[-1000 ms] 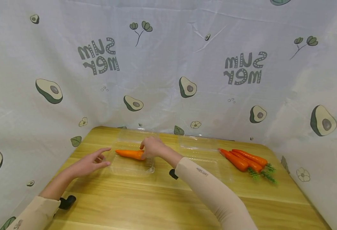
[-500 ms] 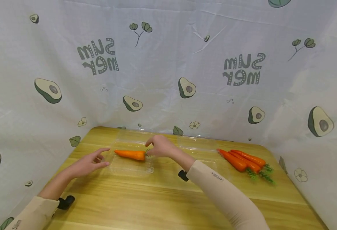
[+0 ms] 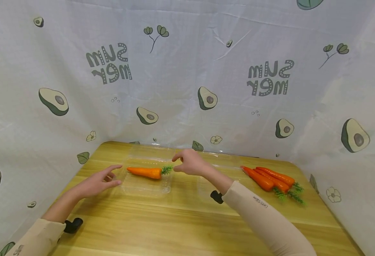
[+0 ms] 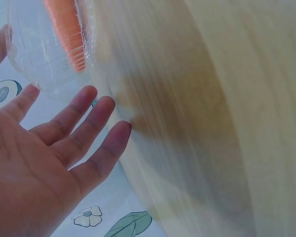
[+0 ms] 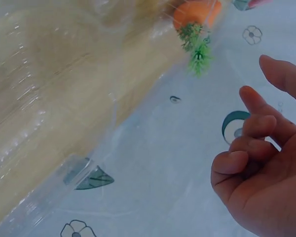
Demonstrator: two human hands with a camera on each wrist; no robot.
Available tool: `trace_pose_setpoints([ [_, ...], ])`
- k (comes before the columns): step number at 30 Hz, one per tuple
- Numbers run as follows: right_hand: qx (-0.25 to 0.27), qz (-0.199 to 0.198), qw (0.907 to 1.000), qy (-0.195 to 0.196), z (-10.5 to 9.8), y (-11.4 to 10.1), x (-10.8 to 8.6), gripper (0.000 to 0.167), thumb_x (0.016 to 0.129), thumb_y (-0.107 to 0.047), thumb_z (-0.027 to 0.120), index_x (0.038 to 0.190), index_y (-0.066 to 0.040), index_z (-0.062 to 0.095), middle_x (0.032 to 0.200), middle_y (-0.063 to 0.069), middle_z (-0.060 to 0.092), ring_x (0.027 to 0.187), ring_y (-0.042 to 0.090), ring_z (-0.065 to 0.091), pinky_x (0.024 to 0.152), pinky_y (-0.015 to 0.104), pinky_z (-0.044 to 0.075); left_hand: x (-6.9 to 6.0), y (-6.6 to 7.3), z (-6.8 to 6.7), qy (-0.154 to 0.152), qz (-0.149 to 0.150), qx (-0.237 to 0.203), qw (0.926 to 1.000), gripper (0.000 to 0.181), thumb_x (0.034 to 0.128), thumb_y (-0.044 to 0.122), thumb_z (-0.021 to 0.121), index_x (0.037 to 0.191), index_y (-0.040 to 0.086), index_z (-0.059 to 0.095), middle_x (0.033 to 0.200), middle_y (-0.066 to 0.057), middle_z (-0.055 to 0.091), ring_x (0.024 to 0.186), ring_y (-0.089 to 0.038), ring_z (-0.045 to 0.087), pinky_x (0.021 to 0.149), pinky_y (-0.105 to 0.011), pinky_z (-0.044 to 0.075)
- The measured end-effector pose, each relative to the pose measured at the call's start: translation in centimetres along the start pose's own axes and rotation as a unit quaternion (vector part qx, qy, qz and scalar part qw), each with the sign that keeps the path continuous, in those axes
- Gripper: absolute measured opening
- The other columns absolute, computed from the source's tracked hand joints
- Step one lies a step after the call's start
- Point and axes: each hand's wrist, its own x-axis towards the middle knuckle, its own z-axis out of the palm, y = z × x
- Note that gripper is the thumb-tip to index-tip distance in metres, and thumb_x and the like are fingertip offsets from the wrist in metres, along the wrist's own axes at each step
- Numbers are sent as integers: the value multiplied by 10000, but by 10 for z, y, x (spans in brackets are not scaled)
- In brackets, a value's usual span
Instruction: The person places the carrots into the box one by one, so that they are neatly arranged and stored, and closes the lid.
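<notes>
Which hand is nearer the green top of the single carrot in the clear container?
Right. The right hand is just beside the green top, apart from it; the left hand is at the opposite end, past the carrot's tapered tip.

wood-grain table (image 3: 162, 227) under two clear plastic boxes (image 3: 144, 191) and three carrots (image 3: 274, 180)

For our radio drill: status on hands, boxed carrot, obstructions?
Left hand, empty, beside left clear container; right hand, empty, near carrot greens. Carrot lies inside container. No obstruction visible.
</notes>
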Motion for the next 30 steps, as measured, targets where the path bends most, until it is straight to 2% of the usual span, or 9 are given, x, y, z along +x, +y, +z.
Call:
trace_pose_setpoints([
  [8,138,357,9991,173,-7,11,-15,291,882,-227,776,1149,-114,758,916,15,660,821,181,503,696,314,403,-1,-1,1,-12,-2,-44,10000,689,1006,390,610,1566,121,313,1290,-232,556,1154,-378,596,904,-547,510],
  [12,212,459,9983,276,-11,17,-23,268,880,-223,776,1134,-142,761,822,11,591,749,168,464,644,303,359,-1,0,1,-20,-5,-75,10000,689,1004,390,614,1566,124,315,1289,-228,557,1152,-375,597,897,-540,513],
  [20,505,463,9964,491,-20,32,-40,258,878,-176,764,1128,-114,763,634,-20,422,574,131,335,573,287,295,-1,0,1,-9,2,-39,10000,694,1003,399,612,1568,131,311,1291,-224,558,1155,-377,598,899,-541,513],
  [30,955,624,9907,737,-29,51,-60,240,884,-148,725,1116,-106,766,545,-48,316,497,122,276,538,284,303,-2,2,0,-3,12,-33,10000,690,1008,388,608,1569,123,307,1296,-235,553,1159,-386,596,902,-545,513],
])
